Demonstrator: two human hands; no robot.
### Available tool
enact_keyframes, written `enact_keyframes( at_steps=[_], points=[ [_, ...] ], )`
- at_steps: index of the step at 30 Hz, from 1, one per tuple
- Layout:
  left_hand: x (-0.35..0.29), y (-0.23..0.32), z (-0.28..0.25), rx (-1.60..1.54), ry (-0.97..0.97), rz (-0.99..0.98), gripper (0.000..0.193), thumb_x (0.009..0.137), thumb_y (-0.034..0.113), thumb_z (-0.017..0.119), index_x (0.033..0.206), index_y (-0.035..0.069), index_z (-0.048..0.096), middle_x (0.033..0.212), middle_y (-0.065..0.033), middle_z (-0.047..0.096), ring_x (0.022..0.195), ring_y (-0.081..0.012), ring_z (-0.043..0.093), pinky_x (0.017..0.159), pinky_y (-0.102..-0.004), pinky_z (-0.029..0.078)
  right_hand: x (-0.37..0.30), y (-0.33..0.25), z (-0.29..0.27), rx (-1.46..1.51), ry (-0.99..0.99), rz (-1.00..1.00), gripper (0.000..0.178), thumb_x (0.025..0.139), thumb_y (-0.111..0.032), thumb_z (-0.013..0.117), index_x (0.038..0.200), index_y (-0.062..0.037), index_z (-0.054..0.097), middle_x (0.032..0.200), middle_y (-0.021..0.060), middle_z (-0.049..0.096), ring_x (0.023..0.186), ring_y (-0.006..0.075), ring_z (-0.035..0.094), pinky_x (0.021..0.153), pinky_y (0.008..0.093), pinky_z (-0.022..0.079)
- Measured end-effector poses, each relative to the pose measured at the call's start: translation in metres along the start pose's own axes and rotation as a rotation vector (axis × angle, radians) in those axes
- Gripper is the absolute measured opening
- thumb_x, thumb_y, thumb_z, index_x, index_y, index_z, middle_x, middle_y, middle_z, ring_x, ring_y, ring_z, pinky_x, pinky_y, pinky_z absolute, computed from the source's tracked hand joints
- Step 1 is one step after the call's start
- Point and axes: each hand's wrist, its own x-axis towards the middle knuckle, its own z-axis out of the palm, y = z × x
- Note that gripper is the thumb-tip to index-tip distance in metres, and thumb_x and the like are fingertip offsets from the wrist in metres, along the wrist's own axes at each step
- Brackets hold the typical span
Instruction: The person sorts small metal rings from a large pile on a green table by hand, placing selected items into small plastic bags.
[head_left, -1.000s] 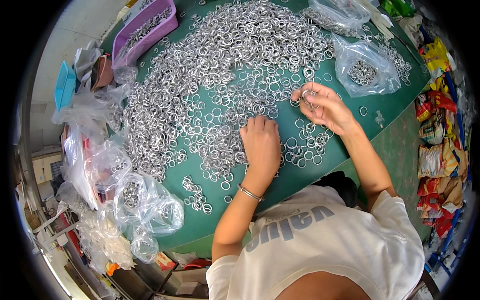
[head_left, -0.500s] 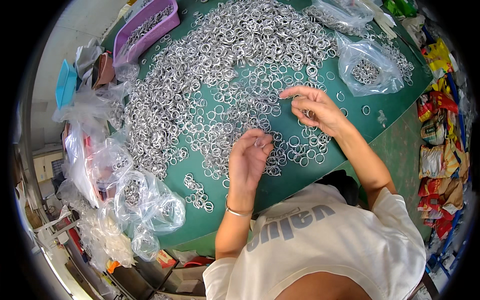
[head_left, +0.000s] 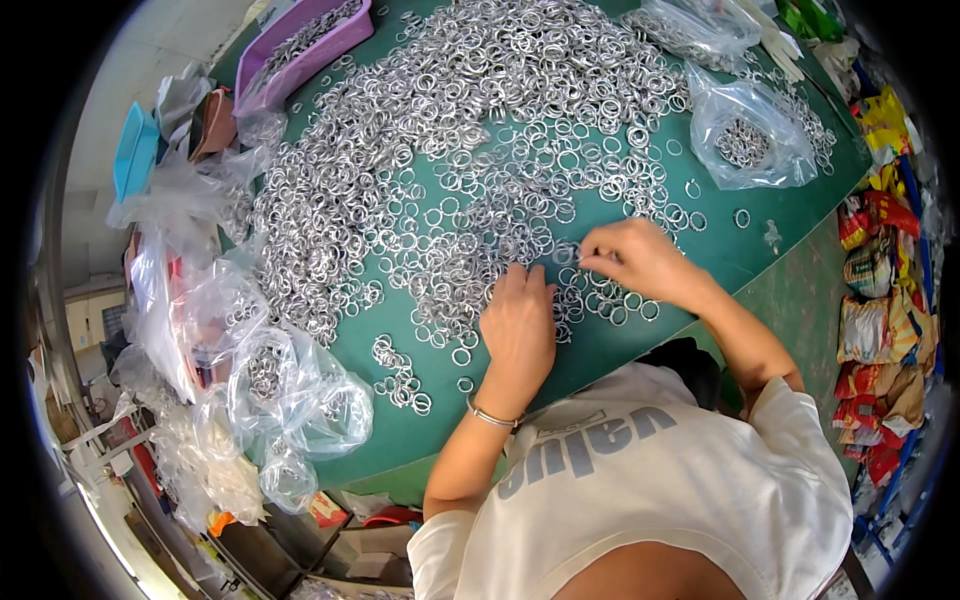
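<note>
Many silver metal rings lie loose in the middle of the green table. Over their near edge is my left hand, back up, a bracelet on its wrist. Its fingers reach forward with the tips among the rings; nothing shows held in them, though the undersides are hidden. To its right, my right hand is closed in a pinch. A blurred ring shows at the pinching fingertips. A few more rings lie just below that hand.
A larger heap of rings curves around the back and left. A purple bin stands at the far left, and clear plastic bags crowd the left edge. Another bag with rings lies at the right. Colourful packages hang beyond the table.
My right hand has come down nearer the left and closed from spread fingers into a pinch. My left hand has turned back up and lowered its fingertips into the rings.
</note>
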Motion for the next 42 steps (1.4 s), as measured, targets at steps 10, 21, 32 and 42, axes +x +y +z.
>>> enact_keyframes(
  at_steps=[10,21,32,42],
  points=[
    [0.001,0.004,0.003,-0.148,0.052,-0.07,0.016,0.078,0.011,0.066,0.093,0.005,0.063,0.075,-0.0101,0.052,0.062,-0.0279,0.054,0.053,-0.0385,0.042,0.005,-0.001,-0.029,-0.041,0.242,0.173,0.012,0.086,-0.011,0.054,0.085,-0.0003,0.057,0.067,0.0172,0.059,0.061,0.0312,0.058,0.056,0.0398,0.043],
    [0.0,-0.035,-0.009,0.105,0.14,-0.106,0.034,0.071,0.013,0.072,0.102,0.006,0.061,0.08,-0.0095,0.05,0.077,-0.0265,0.051,0.068,-0.0351,0.036,0.012,-0.019,-0.015,-0.322,0.303,-0.015,0.023,0.081,-0.017,0.06,0.103,-0.0087,0.059,0.077,0.0142,0.064,0.064,0.0324,0.062,0.054,0.0431,0.047],
    [-0.034,-0.057,-0.024,-0.014,0.158,-0.262,0.025,0.073,0.006,0.066,0.097,0.006,0.059,0.079,-0.0095,0.049,0.074,-0.0267,0.049,0.068,-0.0365,0.038,0.014,-0.015,-0.014,-0.54,0.187,0.14,0.017,0.078,-0.02,0.064,0.085,-0.0058,0.057,0.062,0.0126,0.06,0.06,0.0326,0.06,0.051,0.0416,0.046],
    [-0.048,-0.079,-0.027,-0.036,0.293,-0.423,0.017,0.08,0.0,0.056,0.096,0.002,0.057,0.076,-0.014,0.051,0.072,-0.0314,0.05,0.066,-0.04,0.04,0.029,-0.03,0.03,-0.494,0.084,0.013,0.022,0.079,-0.02,0.065,0.099,-0.0123,0.058,0.06,0.0098,0.06,0.055,0.0292,0.058,0.048,0.0399,0.042]
  ],
)
